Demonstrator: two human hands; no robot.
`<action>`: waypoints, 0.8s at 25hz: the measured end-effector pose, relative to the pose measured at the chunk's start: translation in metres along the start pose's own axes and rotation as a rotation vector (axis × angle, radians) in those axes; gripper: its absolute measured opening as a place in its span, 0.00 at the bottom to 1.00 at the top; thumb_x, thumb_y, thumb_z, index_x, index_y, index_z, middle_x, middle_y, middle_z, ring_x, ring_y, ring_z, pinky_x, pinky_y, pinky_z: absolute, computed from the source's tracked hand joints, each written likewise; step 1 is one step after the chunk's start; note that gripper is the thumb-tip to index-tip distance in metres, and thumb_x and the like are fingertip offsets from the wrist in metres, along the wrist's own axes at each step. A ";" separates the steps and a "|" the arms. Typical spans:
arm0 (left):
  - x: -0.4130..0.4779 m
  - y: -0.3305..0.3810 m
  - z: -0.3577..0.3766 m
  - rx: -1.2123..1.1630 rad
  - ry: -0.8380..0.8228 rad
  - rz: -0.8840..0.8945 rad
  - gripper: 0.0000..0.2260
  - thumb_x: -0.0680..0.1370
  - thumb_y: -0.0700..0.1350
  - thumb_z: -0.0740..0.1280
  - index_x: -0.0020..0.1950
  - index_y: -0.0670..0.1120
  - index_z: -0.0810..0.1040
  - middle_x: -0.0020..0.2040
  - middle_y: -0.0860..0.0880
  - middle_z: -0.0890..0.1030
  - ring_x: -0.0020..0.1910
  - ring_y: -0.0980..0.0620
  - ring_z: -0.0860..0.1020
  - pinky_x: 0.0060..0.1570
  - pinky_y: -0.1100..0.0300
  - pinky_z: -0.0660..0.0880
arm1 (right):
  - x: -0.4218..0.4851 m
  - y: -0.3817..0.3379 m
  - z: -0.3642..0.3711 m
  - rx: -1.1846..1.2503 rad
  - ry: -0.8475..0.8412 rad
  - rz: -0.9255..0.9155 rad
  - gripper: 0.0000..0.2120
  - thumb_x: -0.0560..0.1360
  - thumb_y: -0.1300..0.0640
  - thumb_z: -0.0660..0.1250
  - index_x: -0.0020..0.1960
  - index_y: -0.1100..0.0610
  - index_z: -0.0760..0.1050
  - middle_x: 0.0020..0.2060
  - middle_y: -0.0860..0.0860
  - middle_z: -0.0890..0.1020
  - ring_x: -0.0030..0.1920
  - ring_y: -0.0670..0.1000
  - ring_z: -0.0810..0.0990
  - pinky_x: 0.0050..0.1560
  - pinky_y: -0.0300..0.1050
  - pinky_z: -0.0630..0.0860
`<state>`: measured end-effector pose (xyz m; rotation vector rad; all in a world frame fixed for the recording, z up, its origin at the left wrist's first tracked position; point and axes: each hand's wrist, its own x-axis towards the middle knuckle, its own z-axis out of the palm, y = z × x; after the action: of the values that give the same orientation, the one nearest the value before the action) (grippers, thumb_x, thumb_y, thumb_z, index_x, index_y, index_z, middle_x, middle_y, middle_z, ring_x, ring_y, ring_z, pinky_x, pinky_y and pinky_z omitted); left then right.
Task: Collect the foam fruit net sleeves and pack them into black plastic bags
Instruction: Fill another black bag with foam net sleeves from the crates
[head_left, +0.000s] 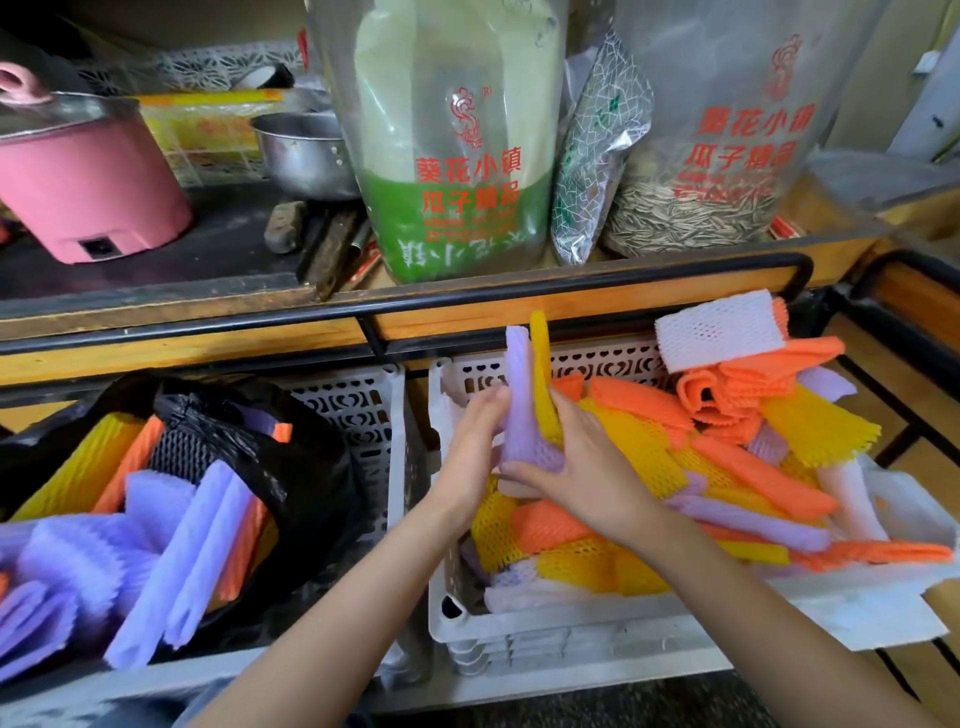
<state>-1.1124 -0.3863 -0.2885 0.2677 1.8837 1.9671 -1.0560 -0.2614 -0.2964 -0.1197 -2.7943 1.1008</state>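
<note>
Head view: both hands meet over the right-hand white crate (524, 631), holding two foam net sleeves upright between them. The left hand (474, 447) has its fingers bent against the left side of a purple sleeve (519, 400); its thumb is hidden. The right hand (584, 470) lays its thumb across the foot of that same sleeve, with its fingers up against a yellow sleeve (542, 374) that stands just behind the purple one, touching it.

Under and to the right of the hands the crate is heaped with a loose pile of sleeves (737, 462) in orange, yellow, purple and white. A white sleeve (719, 330) sits at the very top of the heap near the back rail.

To the left, a second white crate (366, 415) holds the black plastic bag (301, 467), its mouth open – inside stand packed sleeves (171, 525), mostly purple, with yellow and orange ones along the far side.

On the shelf behind are a pink cooker (88, 176), a metal pot (301, 153), a clear bag of green contents (452, 171) with red lettering, and a clear bag of striped seeds (722, 208) – all well apart from the hands
</note>
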 end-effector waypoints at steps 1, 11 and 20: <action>-0.002 0.001 -0.003 -0.069 0.000 -0.015 0.20 0.79 0.57 0.59 0.63 0.46 0.73 0.59 0.50 0.77 0.59 0.52 0.75 0.55 0.55 0.74 | -0.002 -0.002 -0.001 0.017 0.000 -0.001 0.49 0.65 0.33 0.68 0.77 0.48 0.48 0.74 0.46 0.61 0.72 0.48 0.60 0.69 0.53 0.64; -0.014 0.010 -0.028 -0.142 0.053 -0.102 0.12 0.78 0.37 0.63 0.59 0.40 0.78 0.52 0.43 0.82 0.46 0.52 0.81 0.39 0.63 0.77 | -0.013 -0.015 -0.011 0.246 0.077 -0.010 0.27 0.76 0.57 0.67 0.72 0.52 0.62 0.56 0.47 0.78 0.46 0.35 0.75 0.46 0.26 0.68; -0.019 0.005 -0.039 -0.086 0.069 -0.017 0.16 0.74 0.40 0.66 0.62 0.40 0.76 0.57 0.40 0.80 0.57 0.43 0.79 0.58 0.51 0.75 | -0.004 -0.023 -0.001 0.095 0.033 -0.144 0.29 0.74 0.57 0.69 0.71 0.54 0.61 0.63 0.45 0.68 0.65 0.43 0.66 0.63 0.37 0.63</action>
<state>-1.1122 -0.4295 -0.2836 0.1601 1.8311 2.0642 -1.0525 -0.2779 -0.2803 0.0712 -2.6677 1.1821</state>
